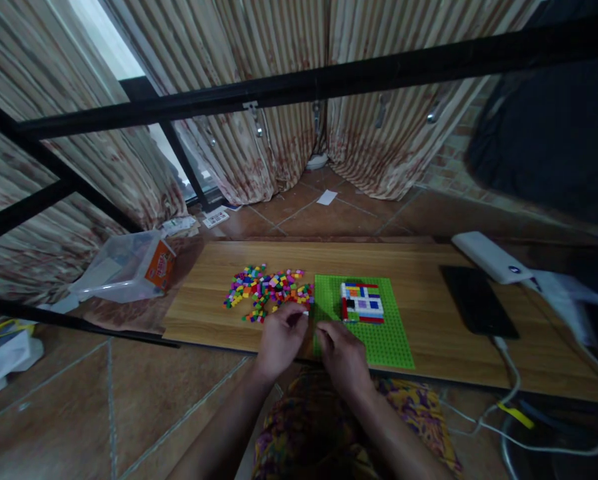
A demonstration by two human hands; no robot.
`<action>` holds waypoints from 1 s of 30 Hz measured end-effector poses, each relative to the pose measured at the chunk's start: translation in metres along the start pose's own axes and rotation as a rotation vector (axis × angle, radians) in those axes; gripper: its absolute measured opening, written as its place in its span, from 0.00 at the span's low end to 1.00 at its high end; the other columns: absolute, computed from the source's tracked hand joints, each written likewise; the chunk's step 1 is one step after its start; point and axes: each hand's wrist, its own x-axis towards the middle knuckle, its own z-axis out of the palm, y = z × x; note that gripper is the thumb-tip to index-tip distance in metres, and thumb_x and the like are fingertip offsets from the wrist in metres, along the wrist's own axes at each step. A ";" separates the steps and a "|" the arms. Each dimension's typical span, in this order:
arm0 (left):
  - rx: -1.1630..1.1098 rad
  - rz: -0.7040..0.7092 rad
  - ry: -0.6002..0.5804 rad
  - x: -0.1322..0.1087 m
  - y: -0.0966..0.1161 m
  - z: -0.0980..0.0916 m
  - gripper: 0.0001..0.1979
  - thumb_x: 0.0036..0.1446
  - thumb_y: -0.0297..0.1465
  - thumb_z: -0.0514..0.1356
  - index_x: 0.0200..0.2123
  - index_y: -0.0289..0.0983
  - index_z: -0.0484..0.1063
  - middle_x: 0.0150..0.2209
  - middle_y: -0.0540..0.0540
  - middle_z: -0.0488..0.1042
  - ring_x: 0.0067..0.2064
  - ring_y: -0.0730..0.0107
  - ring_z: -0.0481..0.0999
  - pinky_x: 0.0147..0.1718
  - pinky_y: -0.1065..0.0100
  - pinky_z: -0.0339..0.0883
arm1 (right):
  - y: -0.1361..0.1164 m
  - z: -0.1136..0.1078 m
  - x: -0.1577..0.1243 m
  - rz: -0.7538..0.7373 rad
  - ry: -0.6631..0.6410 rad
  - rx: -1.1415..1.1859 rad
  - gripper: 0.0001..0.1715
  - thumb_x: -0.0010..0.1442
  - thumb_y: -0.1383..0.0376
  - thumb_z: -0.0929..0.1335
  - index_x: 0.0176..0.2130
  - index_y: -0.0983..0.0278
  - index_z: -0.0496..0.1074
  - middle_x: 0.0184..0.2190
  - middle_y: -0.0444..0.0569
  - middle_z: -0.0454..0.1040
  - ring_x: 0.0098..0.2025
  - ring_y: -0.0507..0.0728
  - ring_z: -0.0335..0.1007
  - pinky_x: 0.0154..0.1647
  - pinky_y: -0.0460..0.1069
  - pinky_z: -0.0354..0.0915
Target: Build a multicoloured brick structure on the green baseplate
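My left hand is closed in a pinch at the near edge of the brick pile, with a small white brick at its fingertips. My right hand rests over the lower left corner of a green baseplate, its fingers curled together. Whatever those fingers may hold is hidden. On the baseplate stands a low, roughly square build of toy bricks, mostly white and red with blue, orange, purple and black parts. Loose small bricks in many colours lie spread left of the baseplate.
The wooden board carries a black phone with a cable and a white power bank on the right. A clear plastic box sits on the left. A black metal bar crosses ahead, before striped curtains.
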 end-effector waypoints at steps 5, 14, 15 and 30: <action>0.266 0.179 -0.094 0.033 0.021 0.037 0.09 0.56 0.25 0.55 0.34 0.38 0.76 0.32 0.48 0.77 0.34 0.72 0.75 0.38 0.70 0.68 | 0.011 -0.041 -0.019 0.108 0.077 0.022 0.13 0.65 0.64 0.61 0.39 0.61 0.74 0.36 0.50 0.78 0.37 0.56 0.75 0.37 0.49 0.69; 0.594 0.357 -0.281 0.056 0.030 0.057 0.10 0.59 0.25 0.53 0.37 0.38 0.75 0.36 0.45 0.76 0.37 0.68 0.75 0.42 0.68 0.68 | 0.035 -0.064 -0.030 0.234 0.156 0.032 0.12 0.65 0.60 0.63 0.39 0.61 0.75 0.37 0.49 0.79 0.38 0.56 0.76 0.39 0.50 0.69; 0.615 0.360 -0.302 0.057 0.030 0.057 0.10 0.59 0.25 0.53 0.38 0.38 0.74 0.35 0.45 0.76 0.37 0.68 0.75 0.42 0.68 0.68 | 0.036 -0.063 -0.030 0.239 0.160 0.036 0.12 0.64 0.60 0.63 0.39 0.61 0.75 0.37 0.49 0.79 0.38 0.57 0.76 0.39 0.50 0.69; 0.542 0.289 -0.234 0.056 0.026 0.065 0.07 0.58 0.24 0.55 0.33 0.38 0.72 0.32 0.48 0.76 0.34 0.71 0.75 0.37 0.71 0.66 | 0.040 -0.062 -0.031 0.265 0.162 0.082 0.13 0.64 0.59 0.63 0.38 0.61 0.75 0.36 0.50 0.79 0.38 0.57 0.77 0.39 0.50 0.70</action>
